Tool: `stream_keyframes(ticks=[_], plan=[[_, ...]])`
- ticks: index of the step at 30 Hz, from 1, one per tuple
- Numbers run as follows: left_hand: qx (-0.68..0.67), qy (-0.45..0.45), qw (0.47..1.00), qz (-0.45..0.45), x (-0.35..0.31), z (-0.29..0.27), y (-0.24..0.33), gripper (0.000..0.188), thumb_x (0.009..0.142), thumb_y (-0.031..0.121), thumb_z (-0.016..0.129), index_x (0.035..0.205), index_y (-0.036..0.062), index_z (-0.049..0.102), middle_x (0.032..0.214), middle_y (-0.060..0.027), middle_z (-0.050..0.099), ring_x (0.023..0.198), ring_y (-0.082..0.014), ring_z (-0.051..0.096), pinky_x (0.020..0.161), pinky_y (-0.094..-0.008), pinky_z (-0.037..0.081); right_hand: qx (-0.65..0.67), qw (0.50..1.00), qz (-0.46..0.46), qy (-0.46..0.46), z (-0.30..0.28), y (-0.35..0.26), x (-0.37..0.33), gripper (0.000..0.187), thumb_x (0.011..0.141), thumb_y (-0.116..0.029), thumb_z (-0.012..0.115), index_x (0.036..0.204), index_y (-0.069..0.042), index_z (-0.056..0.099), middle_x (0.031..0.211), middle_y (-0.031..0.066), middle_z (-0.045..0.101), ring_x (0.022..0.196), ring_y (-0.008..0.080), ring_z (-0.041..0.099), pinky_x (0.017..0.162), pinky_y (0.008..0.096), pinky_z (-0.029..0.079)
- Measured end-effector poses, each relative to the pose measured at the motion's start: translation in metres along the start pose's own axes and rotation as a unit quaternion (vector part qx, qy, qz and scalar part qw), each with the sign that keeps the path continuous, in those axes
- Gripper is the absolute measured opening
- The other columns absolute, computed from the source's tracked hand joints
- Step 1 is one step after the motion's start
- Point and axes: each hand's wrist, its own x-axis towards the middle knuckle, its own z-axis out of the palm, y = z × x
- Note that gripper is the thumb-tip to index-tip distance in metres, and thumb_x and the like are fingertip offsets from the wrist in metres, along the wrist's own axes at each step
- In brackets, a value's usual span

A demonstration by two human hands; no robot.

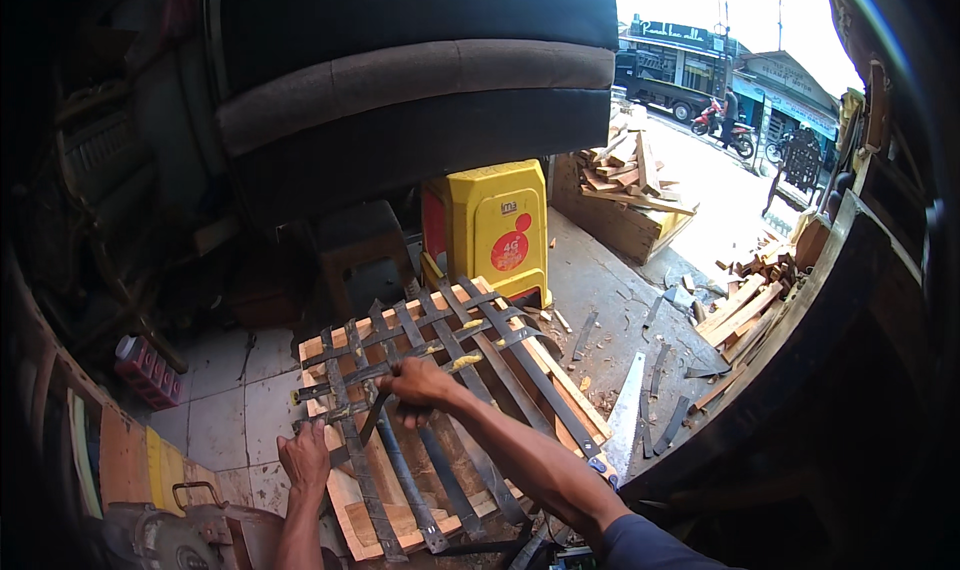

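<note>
Frame (574, 402): wooden, with black straps (378, 512)
Right hand (418, 382): closed on loose strap (374, 417)
Left hand (304, 455): half-curled, hold unclear

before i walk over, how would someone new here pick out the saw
Find the yellow stool, then the wooden frame laced with dark straps on its near side. The saw is just right of that frame, narrow end pointing away. Unlike the dark strap scraps beside it, it is one long, pale, tapering metal blade.
</note>
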Motion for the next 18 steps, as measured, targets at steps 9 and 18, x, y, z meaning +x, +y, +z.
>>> stream_keyframes(ticks=[9,18], plan=[[-0.290,0.001,0.953,0.083,0.036,-0.007,0.078,0.039,0.101,0.039,0.058,0.100,0.0008,0.061,0.089,-0.0169,0.069,0.090,-0.0315,0.069,0.081,-0.0446,0.049,-0.069,0.994,-0.058,0.068,-0.021,0.023,-0.041,0.045,0.100,-0.037,0.058,0.125,0.000,0.062,0.089,0.0210,0.073,0.079,0.0298,0.075,0.068,0.0396,0.059],[-0.106,-0.280,0.952,0.062,0.058,-0.055,0.119,0.039,0.087,0.035,0.077,0.105,0.0004,0.070,0.083,-0.0224,0.072,0.087,-0.0351,0.073,0.079,-0.0443,0.055,-0.044,0.985,-0.090,0.141,0.001,0.060,-0.020,0.042,0.101,-0.031,0.057,0.133,-0.004,0.058,0.087,0.0219,0.074,0.081,0.0359,0.074,0.075,0.0448,0.059]])
